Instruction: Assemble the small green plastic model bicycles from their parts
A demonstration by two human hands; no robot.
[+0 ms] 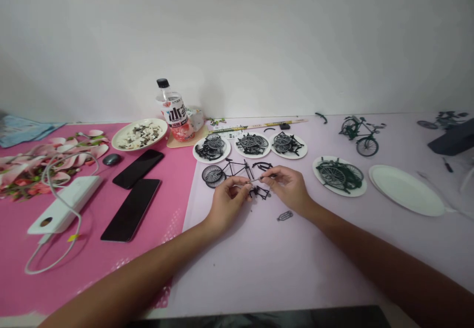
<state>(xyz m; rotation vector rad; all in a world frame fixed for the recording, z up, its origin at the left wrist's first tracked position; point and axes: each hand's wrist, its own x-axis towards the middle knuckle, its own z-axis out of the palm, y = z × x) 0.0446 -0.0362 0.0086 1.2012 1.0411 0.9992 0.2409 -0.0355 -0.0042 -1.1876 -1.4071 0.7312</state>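
Lying flat on the near part of a pale table (274,269) is a small grey slatted piece (285,215), with a black phone (130,210) well to the left on a pink cover (159,219). A second phone (138,168) rests just on the phone's far side, and a white rectangular device (64,204) sits farther left. At the centre, a person's left hand (227,200) and right hand (287,187) draw near each other, the fingers of both pinched narrow on a slender part (255,180) that spans them, too small to identify. A black frame piece (261,193) lies between the hands, while a partly built black model bicycle (214,175) lies just on their far side. To the right, a white plate (357,193) carries green bicycle parts (340,174) beside a pale oval plate (403,190). Farther back, three small plates (301,154) hold black parts (211,146), with a bottle (176,113) and a bowl (118,138) to the left, and a green model bicycle (361,133) stands at far right, near a grey wall (259,37)
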